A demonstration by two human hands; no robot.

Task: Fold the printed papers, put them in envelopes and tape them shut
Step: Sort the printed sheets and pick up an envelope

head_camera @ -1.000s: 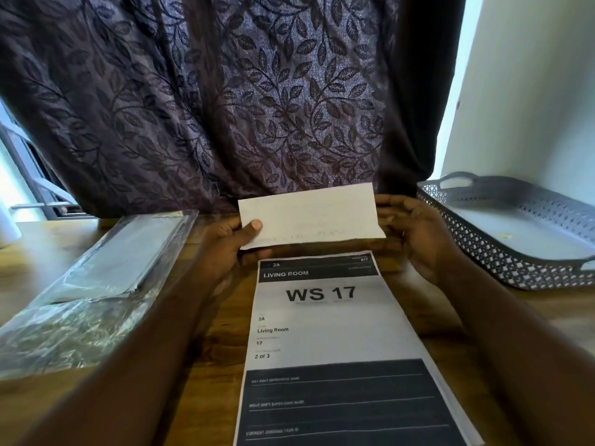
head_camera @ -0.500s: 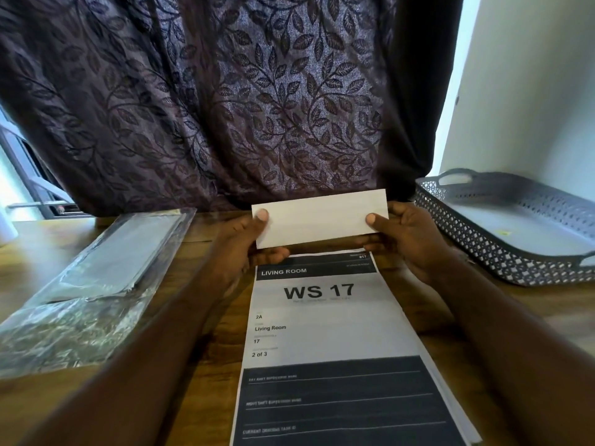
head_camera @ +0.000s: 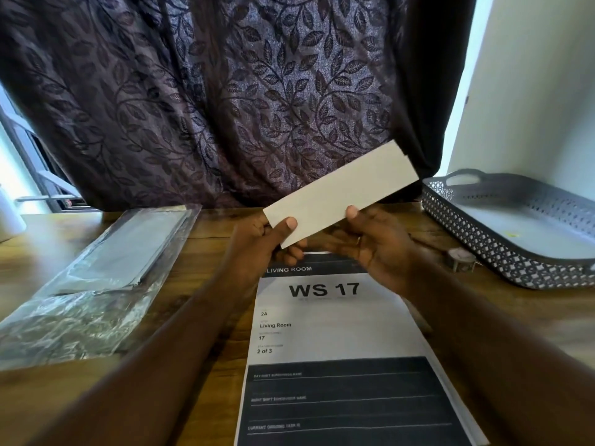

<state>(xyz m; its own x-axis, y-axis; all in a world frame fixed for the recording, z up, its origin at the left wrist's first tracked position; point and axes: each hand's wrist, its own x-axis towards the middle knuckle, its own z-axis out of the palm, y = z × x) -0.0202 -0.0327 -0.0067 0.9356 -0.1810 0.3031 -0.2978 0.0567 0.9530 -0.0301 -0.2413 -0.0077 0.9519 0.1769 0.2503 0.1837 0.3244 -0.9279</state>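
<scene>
Fingers (head_camera: 287,225) of the person's left hand (head_camera: 257,249) are pinching the lower left corner of a folded white paper (head_camera: 341,194), thumb on the near face and the other fingers curled behind it. The right hand (head_camera: 376,249) is closing on the paper's lower edge near the middle, its thumb pressing the front while its other fingers are cupping underneath. The folded paper is being held in the air above the far part of the wooden table (head_camera: 206,317), tilting so its right end is rising toward a dark leaf-patterned curtain (head_camera: 225,101).

Below the hands, a printed sheet (head_camera: 331,342) headed "WS 17" and "Living Room" is lying flat on the table, its top edge partly hidden under the hands. To the left, a clear plastic packet (head_camera: 96,278) of what look like envelopes is lying on the table. To the right, a grey perforated tray (head_camera: 502,252) with handles is sitting near the wall, and a small round object (head_camera: 460,257), too blurred to identify, is lying just beside it.
</scene>
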